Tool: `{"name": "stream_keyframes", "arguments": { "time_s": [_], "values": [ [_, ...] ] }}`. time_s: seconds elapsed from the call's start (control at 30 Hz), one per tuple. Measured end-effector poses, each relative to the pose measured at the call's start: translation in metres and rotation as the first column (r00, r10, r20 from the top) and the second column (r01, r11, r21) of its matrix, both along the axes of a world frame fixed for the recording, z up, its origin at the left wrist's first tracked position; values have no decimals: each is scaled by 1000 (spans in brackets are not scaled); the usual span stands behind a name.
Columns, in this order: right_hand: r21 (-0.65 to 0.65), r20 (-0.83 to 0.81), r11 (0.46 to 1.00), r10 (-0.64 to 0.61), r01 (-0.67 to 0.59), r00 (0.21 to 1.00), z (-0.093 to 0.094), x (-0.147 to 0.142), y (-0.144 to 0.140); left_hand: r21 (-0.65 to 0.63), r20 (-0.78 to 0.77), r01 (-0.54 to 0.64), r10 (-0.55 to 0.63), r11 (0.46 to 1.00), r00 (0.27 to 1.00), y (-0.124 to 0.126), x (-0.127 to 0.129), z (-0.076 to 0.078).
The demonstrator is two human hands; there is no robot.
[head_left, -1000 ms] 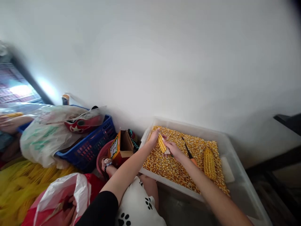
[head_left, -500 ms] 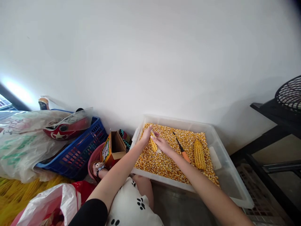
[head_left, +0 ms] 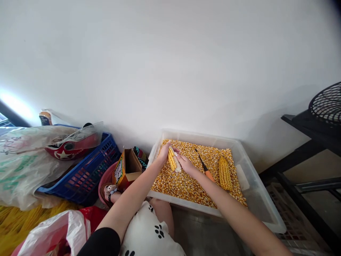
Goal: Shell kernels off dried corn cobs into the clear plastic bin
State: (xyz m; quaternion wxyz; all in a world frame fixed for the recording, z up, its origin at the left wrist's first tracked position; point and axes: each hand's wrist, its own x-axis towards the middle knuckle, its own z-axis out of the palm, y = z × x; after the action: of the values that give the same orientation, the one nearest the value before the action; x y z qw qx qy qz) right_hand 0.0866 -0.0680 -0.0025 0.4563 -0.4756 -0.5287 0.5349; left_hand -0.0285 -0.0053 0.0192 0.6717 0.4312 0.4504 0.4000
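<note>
In the head view, kernels could spill over the bin's left edge if thumb pressure slips, because the cob sits near that edge, above the kernels. The left hand grasps its far end; the right hand grips its pale side, both forearms angling inward.

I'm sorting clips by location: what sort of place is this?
Probably a home storage area: a red helmet on a blue basket, an open cardboard box, and a translucent bin of corn kernels.
</note>
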Motion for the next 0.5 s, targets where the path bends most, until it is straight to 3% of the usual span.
{"name": "stream_keyframes", "arguments": {
  "time_s": [0.1, 0.23, 0.43, 0.5],
  "values": [
    [14, -36, 999, 44, -43, 998, 5, -3, 1, 56, 17, 27, -28, 998, 999, 0, 2, -3],
    [57, 67, 998, -19, 15, 998, 6, -4, 1, 148, 20, 37, -41, 988, 999, 1, 7, -12],
    [45, -39, 999, -6, 8, 999, 5, 2, 2, 27, 83, 78, -80, 997, 993, 2, 9, -13],
    [68, -71, 998, -6, 11, 997, 6, 2, 3, 40, 97, 51, -54, 998, 994, 2, 9, -11]
  ]
}}
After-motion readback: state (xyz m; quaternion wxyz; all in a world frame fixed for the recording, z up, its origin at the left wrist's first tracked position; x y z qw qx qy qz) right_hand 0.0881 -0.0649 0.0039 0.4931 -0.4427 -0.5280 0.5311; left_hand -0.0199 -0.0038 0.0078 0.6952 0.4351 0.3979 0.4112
